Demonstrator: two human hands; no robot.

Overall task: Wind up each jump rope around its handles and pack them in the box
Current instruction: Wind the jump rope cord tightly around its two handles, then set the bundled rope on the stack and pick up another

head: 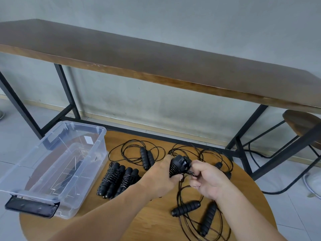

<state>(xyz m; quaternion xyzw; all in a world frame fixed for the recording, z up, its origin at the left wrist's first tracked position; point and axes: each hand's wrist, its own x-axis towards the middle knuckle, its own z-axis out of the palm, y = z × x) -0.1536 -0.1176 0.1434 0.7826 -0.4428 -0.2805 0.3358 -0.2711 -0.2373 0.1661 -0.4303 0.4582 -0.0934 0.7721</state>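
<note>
Jump-rope handles, cord-wound: we grip them in our left hand, our right hand pinching the cord, above the round table beside the clear box.

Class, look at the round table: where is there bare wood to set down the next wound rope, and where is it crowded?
Bare wood lies at the near edge of the round table, between the clear box and the near loose rope. The far side is crowded with loose ropes; two wound bundles lie beside the box.
</note>
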